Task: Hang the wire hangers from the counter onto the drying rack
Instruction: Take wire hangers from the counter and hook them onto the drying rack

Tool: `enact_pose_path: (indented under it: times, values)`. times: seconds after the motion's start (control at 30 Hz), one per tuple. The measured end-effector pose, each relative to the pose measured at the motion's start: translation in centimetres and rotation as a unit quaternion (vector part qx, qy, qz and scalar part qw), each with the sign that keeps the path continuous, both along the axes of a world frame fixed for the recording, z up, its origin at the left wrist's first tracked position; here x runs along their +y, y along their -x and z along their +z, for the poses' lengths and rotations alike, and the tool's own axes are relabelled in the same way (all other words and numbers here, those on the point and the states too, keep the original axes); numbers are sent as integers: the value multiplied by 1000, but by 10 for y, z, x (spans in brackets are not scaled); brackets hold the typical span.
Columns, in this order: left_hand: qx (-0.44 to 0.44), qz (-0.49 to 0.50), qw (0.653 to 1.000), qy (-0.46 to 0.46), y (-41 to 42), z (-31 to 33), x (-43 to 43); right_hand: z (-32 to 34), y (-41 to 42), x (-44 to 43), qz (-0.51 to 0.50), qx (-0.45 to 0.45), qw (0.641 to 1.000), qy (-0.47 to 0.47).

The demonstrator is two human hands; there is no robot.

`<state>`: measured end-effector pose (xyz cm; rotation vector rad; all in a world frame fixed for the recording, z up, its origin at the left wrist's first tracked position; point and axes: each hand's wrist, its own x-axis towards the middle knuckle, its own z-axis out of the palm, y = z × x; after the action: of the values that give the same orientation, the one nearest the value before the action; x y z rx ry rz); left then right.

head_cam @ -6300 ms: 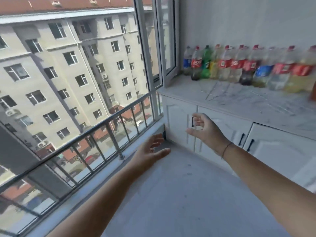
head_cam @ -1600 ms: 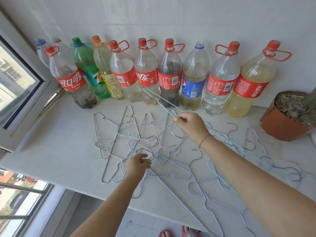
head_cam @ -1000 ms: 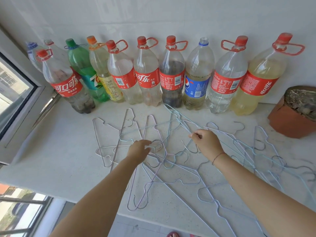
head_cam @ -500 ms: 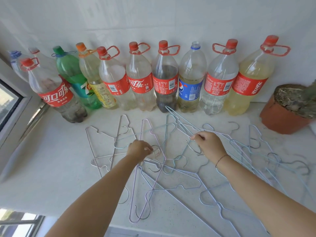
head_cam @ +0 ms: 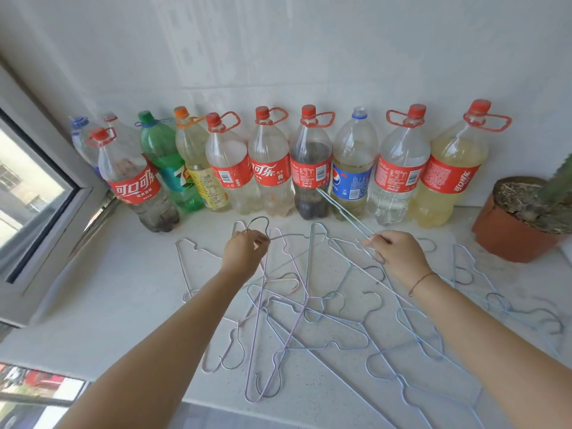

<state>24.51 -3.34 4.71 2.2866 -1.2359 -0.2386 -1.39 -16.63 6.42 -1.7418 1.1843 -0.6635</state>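
- Just 1 cam, worn on the person's head.
- It looks fwd & down onto the counter (head_cam: 117,305) from above.
- It faces the white wall (head_cam: 309,51) at the back. The row of bottles (head_cam: 311,168) runs across the middle of the pic.
- It's close: the wire hangers (head_cam: 310,297) fill the lower middle, w/ the counter's near edge at the bottom.
- Both arms come in from the bottom. The left hand (head_cam: 244,253) & right hand (head_cam: 399,253) sit near the centre.
- Wide lens, so lines bend at the sides. The window (head_cam: 28,187) is at far left, and the plant pot (head_cam: 507,236) is cut off at far right.
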Motion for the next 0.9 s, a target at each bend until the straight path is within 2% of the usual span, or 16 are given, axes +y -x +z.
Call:
enact_pose_path:
  times: [0.2,0.3,0.53,0.73,0.83,0.9]
  values:
    - [7,71,997,-10,19,37,32,22,-11,9,67,-12,998,9]
    - [-21,98,994,-41,31,53,51,25,-15,12,105,-30,994,17]
    - [-81,192,977,-51,69,81,113,50,-15,30,207,-36,978,6]
    - [-30,270,962,13,114,89,170,61,-21,60,278,-38,960,20]
    - [42,291,952,79,139,93,199,65,-25,86,328,-44,944,7]
    - [114,316,930,148,154,97,219,68,-29,109,359,-32,933,-15]
